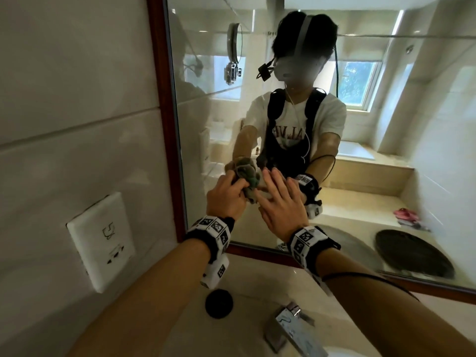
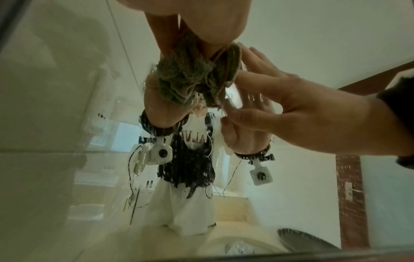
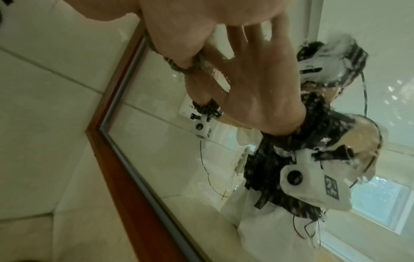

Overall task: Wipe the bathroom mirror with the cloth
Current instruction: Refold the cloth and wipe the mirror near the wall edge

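Note:
A wood-framed bathroom mirror (image 1: pixel 219 119) hangs above the counter and reflects me. My left hand (image 1: pixel 238 189) grips a bunched grey-green cloth (image 1: pixel 251 188) and holds it against the glass near the lower left corner. In the left wrist view the cloth (image 2: pixel 186 79) is wadded under my left hand's fingers (image 2: pixel 170 35) and touches its own reflection. Just right of the cloth, my right hand (image 1: pixel 278 199) lies open with straight fingers on the glass. The right wrist view shows that hand (image 3: pixel 190 26) meeting its reflection in the mirror (image 3: pixel 156 141), with a bit of cloth (image 3: pixel 177 66) beside it.
The mirror's brown frame (image 1: pixel 167 124) borders a tiled wall with a white socket plate (image 1: pixel 101 243). Below the hands lies a beige counter (image 1: pixel 257 279) with a black round object (image 1: pixel 219 304) and a chrome faucet (image 1: pixel 291 328).

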A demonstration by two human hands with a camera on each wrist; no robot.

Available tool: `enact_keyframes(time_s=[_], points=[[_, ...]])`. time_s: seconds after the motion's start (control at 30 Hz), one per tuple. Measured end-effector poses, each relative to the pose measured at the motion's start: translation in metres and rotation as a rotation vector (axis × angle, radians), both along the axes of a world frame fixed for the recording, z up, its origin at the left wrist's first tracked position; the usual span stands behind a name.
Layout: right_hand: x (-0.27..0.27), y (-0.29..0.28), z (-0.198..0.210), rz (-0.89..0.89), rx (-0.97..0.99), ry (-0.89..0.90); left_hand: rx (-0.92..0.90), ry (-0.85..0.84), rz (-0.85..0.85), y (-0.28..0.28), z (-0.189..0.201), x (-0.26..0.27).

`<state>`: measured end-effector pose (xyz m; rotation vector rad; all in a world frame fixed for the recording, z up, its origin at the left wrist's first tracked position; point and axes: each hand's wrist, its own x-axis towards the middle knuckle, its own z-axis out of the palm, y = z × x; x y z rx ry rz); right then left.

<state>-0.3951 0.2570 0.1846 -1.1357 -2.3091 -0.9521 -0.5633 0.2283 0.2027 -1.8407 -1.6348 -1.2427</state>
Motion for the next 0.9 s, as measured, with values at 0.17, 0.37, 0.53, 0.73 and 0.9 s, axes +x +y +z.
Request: enact_keyframes(time_s=[0.17,0.37,0.53,0.73,0.9], points=[[0.017,-0.010,-0.022,-0.026,-0.061,-0.001,-0.038,0.040,-0.059,-0.003,-0.022,0.015],[0.037,-0.022,-0.046,-0.068,-0.127,0.008,-0.156,-0.020,-0.057,-0.003,-0.056,0.039],[0.057,-0.032,-0.061,-0.105,-0.188,0.022,-0.304,-0.147,-0.035,-0.006,-0.081,0.070],[0.079,-0.061,-0.076,-0.153,-0.375,0.194,-0.453,-0.226,-0.123,-0.027,-0.091,0.102],[0.108,-0.093,-0.082,0.043,-0.790,0.992,-0.496,-0.297,-0.210,-0.055,-0.086,0.136]])
